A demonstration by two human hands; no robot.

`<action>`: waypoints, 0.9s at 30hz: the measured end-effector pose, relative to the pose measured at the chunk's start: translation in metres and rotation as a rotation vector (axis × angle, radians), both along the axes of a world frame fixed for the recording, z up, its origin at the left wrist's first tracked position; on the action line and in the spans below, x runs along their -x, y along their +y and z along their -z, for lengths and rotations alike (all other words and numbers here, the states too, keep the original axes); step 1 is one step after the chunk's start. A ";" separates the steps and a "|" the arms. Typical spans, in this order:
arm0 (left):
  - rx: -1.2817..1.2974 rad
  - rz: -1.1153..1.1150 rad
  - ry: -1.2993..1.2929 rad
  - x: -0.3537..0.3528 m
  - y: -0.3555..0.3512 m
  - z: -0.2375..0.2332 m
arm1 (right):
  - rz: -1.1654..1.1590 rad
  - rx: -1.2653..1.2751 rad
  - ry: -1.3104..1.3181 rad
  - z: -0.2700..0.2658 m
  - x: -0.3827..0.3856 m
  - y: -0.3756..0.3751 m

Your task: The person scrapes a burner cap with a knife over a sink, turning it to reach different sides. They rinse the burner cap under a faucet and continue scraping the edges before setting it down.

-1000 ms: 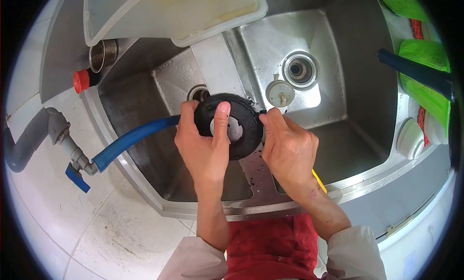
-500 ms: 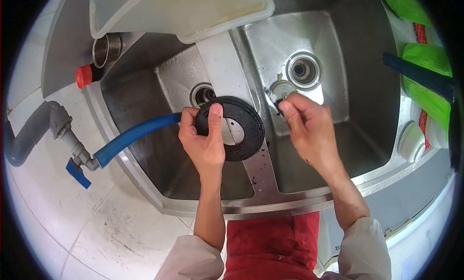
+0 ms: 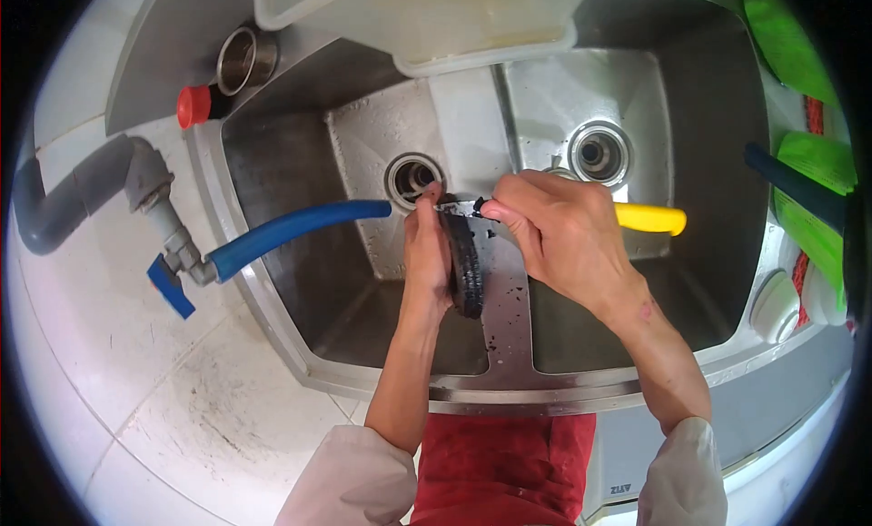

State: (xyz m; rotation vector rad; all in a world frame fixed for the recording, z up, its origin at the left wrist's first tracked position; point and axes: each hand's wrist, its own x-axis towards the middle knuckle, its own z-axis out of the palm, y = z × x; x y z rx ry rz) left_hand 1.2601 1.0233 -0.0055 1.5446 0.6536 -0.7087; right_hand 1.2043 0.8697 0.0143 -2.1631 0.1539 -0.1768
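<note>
The black ring [image 3: 465, 264] stands edge-on to me, over the divider [image 3: 504, 344] between the two sink basins, with black crumbs scattered on the steel below it. My left hand [image 3: 425, 253] is closed on its left side, thumb up near the top edge. My right hand [image 3: 559, 231] is wrapped around a yellow-handled tool [image 3: 649, 218], fingertips pressed at the top of the ring; the tool's working end is hidden under my fingers. A blue hose [image 3: 291, 226] runs from the valve [image 3: 170, 287] into the left basin, ending near its drain [image 3: 413, 176]. The right drain [image 3: 598, 151] lies behind my right hand. A white tub [image 3: 436, 17] sits across the back.
</note>
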 end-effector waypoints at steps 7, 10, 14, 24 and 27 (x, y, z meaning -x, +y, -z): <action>-0.003 0.025 0.068 0.004 0.009 0.006 | -0.058 0.053 -0.013 -0.013 0.003 0.006; 0.016 0.079 0.111 0.011 0.014 -0.005 | -0.084 0.043 0.046 -0.015 0.008 0.011; 0.066 0.017 0.154 0.017 0.013 -0.008 | -0.082 0.035 0.081 -0.022 0.011 0.019; 0.250 0.163 0.290 0.020 0.043 0.012 | -0.168 0.020 0.130 -0.042 0.020 0.036; 0.156 0.116 0.268 0.022 0.039 -0.001 | -0.093 0.152 0.108 -0.038 0.008 0.035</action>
